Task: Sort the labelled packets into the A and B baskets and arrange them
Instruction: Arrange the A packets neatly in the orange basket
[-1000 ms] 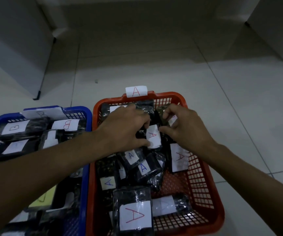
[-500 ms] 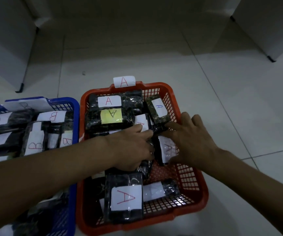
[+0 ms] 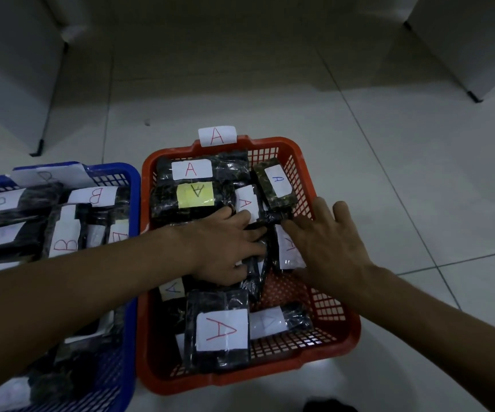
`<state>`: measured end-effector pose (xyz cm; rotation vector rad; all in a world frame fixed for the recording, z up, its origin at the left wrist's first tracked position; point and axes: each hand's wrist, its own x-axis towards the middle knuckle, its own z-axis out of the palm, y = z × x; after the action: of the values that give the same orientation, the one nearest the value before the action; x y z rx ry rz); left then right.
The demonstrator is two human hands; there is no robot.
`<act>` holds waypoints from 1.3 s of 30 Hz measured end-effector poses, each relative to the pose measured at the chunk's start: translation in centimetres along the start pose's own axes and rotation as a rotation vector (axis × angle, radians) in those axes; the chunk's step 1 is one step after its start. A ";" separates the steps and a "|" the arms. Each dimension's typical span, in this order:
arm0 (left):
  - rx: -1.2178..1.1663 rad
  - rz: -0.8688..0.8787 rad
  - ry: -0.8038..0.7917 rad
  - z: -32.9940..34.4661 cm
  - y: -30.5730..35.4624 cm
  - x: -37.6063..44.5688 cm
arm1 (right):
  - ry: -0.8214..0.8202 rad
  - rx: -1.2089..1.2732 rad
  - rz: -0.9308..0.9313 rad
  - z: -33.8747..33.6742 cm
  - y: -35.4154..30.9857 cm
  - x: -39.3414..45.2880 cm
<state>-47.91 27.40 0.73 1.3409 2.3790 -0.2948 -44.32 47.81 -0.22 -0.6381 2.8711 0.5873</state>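
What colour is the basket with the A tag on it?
Orange-red, seen in the head view.

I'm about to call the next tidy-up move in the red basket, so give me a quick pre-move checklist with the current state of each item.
1. Both hands inside the orange A basket: ok. The left hand and right hand rest on packets mid-basket.
2. Left grip: cannot tell. Its fingers lie over dark packets and their tips are partly hidden.
3. Right hand free: ok. Its fingers are spread flat, pressing on the packet beneath.
4. Visible labels in the orange basket all read A: ok, including the yellow label; the faint label near the front cannot be read.
5. Blue basket shows B labels: ok, where readable.
6. Free floor in the orange basket's right front: ok.
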 end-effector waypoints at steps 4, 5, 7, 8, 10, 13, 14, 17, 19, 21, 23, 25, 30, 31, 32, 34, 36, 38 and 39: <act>-0.044 -0.030 -0.030 0.4 0.5 0.7 | -0.007 0.014 0.017 0.5 0.2 0.3; -0.064 -0.031 -0.021 0.3 0.5 0.8 | 0.016 0.045 0.017 0.5 0.3 0.4; -0.159 -0.043 -0.009 0.0 0.4 0.8 | 0.005 0.018 0.018 0.1 0.2 0.5; -0.217 -0.057 -0.010 -0.3 0.1 0.7 | -0.009 -0.003 0.002 -0.1 0.0 0.4; -0.306 -0.087 -0.015 -0.8 -0.5 0.0 | 0.001 -0.005 -0.042 -0.3 -0.6 0.2; -0.367 -0.112 -0.022 -0.8 -0.9 -1.2 | 0.010 -0.080 -0.109 -0.7 -1.0 0.3; -0.370 -0.109 -0.018 -0.8 -0.8 -1.5 | 0.010 -0.092 -0.122 -0.8 -1.1 0.5; -0.390 -0.104 0.014 -0.4 -0.4 -1.8 | -0.028 -0.093 -0.140 -1.2 -1.1 0.8; -0.451 -0.110 0.064 -0.4 -0.5 -2.0 | 0.004 0.000 -0.167 -1.5 -0.6 0.6; -0.541 -0.134 0.113 -0.5 -0.7 -2.5 | 0.039 0.254 -0.159 -2.0 -0.2 0.0; -0.626 -0.173 0.175 -0.5 -1.0 -3.0 | 0.059 0.550 -0.128 -2.4 -0.3 -0.6; -0.686 -0.198 0.257 -0.6 -1.2 -3.6 | -0.052 0.708 -0.126 -2.6 -1.0 -0.8; -0.682 -0.289 0.434 -0.7 -2.1 -3.8 | -0.447 1.271 0.017 -4.4 -1.5 -1.1; -0.662 -0.304 0.443 -0.6 -2.2 -3.7 | -0.501 1.279 -0.013 -4.7 -2.0 -1.6; -0.640 -0.311 0.444 -0.6 -2.3 -3.7 | -0.555 1.264 -0.059 -4.6 -2.6 -2.1; -0.580 -0.308 0.436 -0.6 -2.4 -3.7 | -0.582 1.261 -0.117 -4.0 -4.1 -3.0; -0.498 -0.302 0.445 -0.6 -2.3 -3.5 | -0.486 1.324 -0.114 -3.0 -4.9 -3.2; -0.467 -0.302 0.463 -0.6 -2.2 -3.3 | -0.375 1.364 -0.092 -2.8 -4.8 -3.2; -0.474 -0.299 0.466 -0.7 -2.2 -3.2 | -0.328 1.372 -0.075 -2.9 -4.8 -3.3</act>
<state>-48.44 24.03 2.71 0.8985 2.7807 0.5336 -39.43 43.93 1.48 -0.3130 2.1654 -1.1038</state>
